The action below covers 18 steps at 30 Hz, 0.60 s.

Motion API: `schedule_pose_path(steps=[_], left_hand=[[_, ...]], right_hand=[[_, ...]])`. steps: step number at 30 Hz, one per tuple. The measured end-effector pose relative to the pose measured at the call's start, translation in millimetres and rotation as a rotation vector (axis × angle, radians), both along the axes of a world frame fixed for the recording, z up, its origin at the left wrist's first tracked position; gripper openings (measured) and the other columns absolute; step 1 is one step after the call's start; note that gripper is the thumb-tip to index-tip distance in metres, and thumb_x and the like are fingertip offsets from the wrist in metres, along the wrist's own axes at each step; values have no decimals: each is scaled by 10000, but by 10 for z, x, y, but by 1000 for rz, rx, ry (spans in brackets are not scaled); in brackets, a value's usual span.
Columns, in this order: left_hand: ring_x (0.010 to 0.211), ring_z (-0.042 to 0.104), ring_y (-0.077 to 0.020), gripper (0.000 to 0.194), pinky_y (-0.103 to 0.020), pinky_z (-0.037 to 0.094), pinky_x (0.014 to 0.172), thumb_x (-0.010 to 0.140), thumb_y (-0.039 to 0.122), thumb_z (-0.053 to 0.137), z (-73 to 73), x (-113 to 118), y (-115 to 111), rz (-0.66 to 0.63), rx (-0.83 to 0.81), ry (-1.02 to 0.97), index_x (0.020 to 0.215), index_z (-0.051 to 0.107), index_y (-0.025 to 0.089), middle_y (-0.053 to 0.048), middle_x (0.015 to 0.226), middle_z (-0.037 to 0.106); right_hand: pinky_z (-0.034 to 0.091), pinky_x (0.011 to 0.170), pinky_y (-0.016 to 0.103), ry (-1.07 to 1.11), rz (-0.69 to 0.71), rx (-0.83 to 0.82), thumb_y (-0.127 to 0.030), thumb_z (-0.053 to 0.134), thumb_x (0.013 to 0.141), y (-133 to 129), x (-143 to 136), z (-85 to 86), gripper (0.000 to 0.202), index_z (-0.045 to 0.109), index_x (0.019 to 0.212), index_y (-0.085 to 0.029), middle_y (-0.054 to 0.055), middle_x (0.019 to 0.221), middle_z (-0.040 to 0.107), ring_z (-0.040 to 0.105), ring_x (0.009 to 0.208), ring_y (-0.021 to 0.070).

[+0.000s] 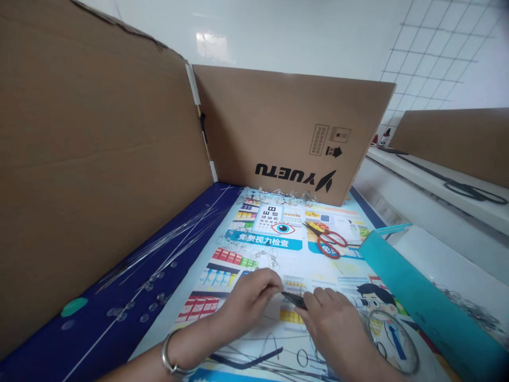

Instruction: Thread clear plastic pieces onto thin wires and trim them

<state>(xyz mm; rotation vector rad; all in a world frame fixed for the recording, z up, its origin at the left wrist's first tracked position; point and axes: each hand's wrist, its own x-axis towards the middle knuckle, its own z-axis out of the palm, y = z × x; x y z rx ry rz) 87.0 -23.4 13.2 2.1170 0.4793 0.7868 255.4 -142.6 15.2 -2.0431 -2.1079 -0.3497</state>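
My right hand is closed around a pair of dark pliers, whose tapered nose points toward my left hand; the handles are hidden in my palm. My left hand, with a silver bangle at the wrist, is pinched at the tip of that nose. Whatever sits between its fingertips is too small to make out. Just beyond lies a cluster of clear beads and thin wire loops. Below my hands, loose thin wires spread over the printed sheet.
Red-handled scissors lie beyond my right hand. A round clear dish and a teal box with small metal pieces stand right. Long wires and clear beads lie left. Cardboard panels wall the left and back.
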Motion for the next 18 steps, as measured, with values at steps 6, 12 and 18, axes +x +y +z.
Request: schedule_pose_path(steps=[6, 12, 18], left_hand=[[707, 526, -143, 95, -258, 378, 677, 784, 246, 581, 53, 25, 194, -72, -657, -306, 749, 528, 176, -23, 731, 608], [677, 525, -135, 160, -268, 367, 676, 743, 240, 648, 8, 16, 181, -234, -863, -414, 736, 504, 170, -29, 707, 622], [678, 543, -138, 179, -273, 375, 674, 726, 240, 680, 23, -3, 144, -325, -905, -455, 727, 515, 171, -25, 707, 627]], right_hand=[[278, 489, 218, 858, -9, -386, -385, 436, 866, 84, 75, 52, 307, 527, 663, -174, -26, 554, 504, 469, 519, 106], [271, 423, 185, 1566, 27, -628, -494, 429, 842, 42, -15, 74, 400, 554, 728, -132, -37, 438, 501, 454, 365, 69], [279, 394, 162, 1701, 116, -720, -541, 463, 818, -14, -61, 29, 449, 563, 734, -111, -20, 467, 526, 480, 371, 65]])
